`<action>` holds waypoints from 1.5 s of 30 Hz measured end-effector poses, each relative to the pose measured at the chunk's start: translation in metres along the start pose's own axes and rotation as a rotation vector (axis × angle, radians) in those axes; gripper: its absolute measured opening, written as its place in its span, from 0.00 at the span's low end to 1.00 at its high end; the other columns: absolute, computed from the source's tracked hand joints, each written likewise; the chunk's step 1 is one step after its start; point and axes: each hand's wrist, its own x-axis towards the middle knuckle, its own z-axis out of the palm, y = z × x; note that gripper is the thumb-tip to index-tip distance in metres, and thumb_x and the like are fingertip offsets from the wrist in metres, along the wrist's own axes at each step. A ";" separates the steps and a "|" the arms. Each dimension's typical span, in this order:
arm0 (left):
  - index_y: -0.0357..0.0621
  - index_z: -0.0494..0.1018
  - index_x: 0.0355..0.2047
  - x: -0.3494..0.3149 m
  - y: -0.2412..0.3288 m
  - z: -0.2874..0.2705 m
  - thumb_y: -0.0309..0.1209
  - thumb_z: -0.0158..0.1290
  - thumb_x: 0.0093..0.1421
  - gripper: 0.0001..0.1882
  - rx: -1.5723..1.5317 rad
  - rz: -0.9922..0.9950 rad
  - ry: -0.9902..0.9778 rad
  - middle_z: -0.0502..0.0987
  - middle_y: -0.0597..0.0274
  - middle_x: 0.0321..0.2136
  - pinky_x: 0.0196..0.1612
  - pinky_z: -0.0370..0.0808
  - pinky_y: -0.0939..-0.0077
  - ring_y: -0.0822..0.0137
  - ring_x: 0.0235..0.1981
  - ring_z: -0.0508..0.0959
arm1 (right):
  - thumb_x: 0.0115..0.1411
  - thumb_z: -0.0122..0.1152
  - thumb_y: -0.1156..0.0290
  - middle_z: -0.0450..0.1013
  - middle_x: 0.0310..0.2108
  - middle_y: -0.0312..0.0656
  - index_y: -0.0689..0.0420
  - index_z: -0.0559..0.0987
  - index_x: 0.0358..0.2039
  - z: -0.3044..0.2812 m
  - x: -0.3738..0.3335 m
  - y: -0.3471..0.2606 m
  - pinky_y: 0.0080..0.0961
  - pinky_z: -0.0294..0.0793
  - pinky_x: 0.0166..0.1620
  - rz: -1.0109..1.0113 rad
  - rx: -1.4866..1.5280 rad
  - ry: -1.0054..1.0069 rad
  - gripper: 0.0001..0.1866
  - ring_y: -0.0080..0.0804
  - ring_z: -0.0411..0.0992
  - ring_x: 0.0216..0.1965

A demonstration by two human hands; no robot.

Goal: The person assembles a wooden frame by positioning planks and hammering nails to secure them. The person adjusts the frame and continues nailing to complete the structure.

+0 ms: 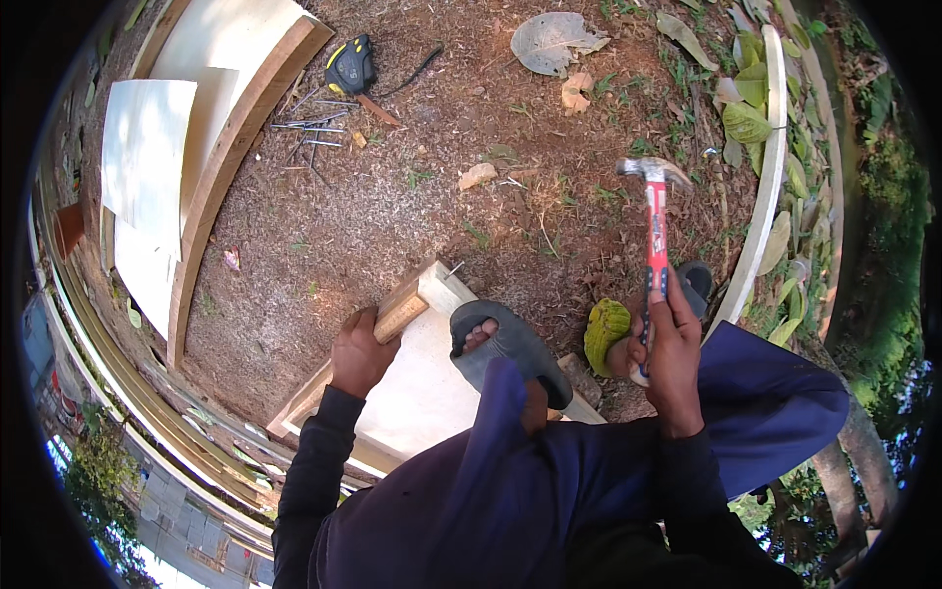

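Outdoors, on brown soil (pixel 294 221) strewn with dry leaves (pixel 554 44), nails (pixel 312 128) and a tape measure (pixel 350 66). Gripping a claw hammer (pixel 656 231) in the right hand (pixel 669 344); curling the left hand (pixel 361 353) round the edge of a wood-framed panel (pixel 400 393), laid on that soil under a grey slipper (pixel 510 344).

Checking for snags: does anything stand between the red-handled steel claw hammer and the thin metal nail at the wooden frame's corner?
Nothing visible stands between the hammer, in the right hand, and the nail. A dark grey, open-toed sandal sits near the nail.
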 end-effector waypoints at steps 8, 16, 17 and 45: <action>0.36 0.77 0.47 0.003 -0.003 0.003 0.34 0.66 0.53 0.23 0.000 0.054 0.015 0.80 0.43 0.43 0.49 0.77 0.51 0.41 0.46 0.79 | 0.76 0.49 0.66 0.66 0.22 0.30 0.49 0.60 0.74 0.013 -0.025 0.020 0.18 0.64 0.19 0.206 -0.249 -0.491 0.28 0.15 0.62 0.16; 0.35 0.76 0.49 0.003 0.001 -0.002 0.36 0.66 0.54 0.26 0.033 0.019 -0.044 0.79 0.44 0.43 0.51 0.77 0.51 0.42 0.46 0.79 | 0.75 0.50 0.67 0.64 0.21 0.29 0.49 0.59 0.75 0.010 0.015 0.010 0.17 0.64 0.19 -0.078 0.136 -0.013 0.30 0.14 0.61 0.16; 0.35 0.75 0.50 0.008 0.004 -0.004 0.37 0.66 0.54 0.27 0.052 0.023 -0.070 0.78 0.44 0.44 0.52 0.77 0.51 0.42 0.47 0.78 | 0.75 0.49 0.67 0.64 0.21 0.29 0.49 0.59 0.74 0.022 -0.014 0.029 0.17 0.64 0.19 0.023 0.032 -0.156 0.29 0.14 0.61 0.16; 0.34 0.75 0.52 0.008 -0.004 0.001 0.36 0.66 0.52 0.29 0.025 0.005 -0.066 0.78 0.45 0.44 0.52 0.77 0.52 0.43 0.49 0.78 | 0.75 0.48 0.68 0.67 0.24 0.33 0.53 0.61 0.73 0.023 -0.027 0.023 0.17 0.66 0.19 0.103 -0.119 -0.245 0.27 0.18 0.64 0.17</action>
